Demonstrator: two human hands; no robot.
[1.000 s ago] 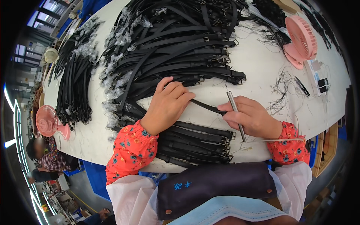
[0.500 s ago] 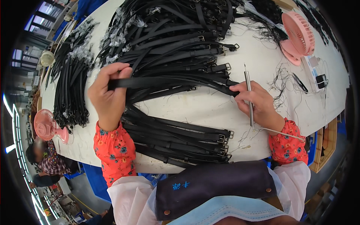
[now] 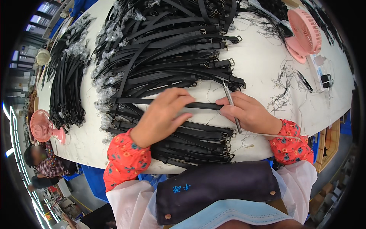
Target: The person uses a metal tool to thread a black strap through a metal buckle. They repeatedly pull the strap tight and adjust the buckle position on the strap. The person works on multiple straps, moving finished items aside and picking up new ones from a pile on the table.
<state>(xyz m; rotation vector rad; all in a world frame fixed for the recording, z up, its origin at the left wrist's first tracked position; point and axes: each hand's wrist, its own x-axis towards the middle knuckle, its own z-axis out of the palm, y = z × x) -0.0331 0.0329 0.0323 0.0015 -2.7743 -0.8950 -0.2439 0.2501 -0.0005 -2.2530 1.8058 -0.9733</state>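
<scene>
A narrow black belt (image 3: 206, 105) lies across the table in front of me, its left end over the clear plastic wrapping. At its right end my right hand (image 3: 254, 113) pinches it. Held in the same hand is a slim metal pen-shaped tool (image 3: 228, 94) with a thin tip pointing away from me and a pale cord at its near end. My left hand (image 3: 162, 116) is over the middle of the belt, fingers and thumb apart; its fingertips are close to the strap, and I cannot tell if they touch. The belt's right tip is hidden by my right fingers.
Buckled black belts (image 3: 167, 63) are heaped beyond my hands; a smaller pile (image 3: 213, 139) lies nearer, another bundle (image 3: 68, 89) at left. Pink fans stand at right (image 3: 305, 32) and left (image 3: 41, 126). Loose threads (image 3: 284, 86) and black tweezers-like tool (image 3: 305, 82) lie right.
The belt has come down from a raised arc to lie nearly flat, closer to me. My left hand has let go of it and moved right and nearer. My right hand has shifted slightly nearer.
</scene>
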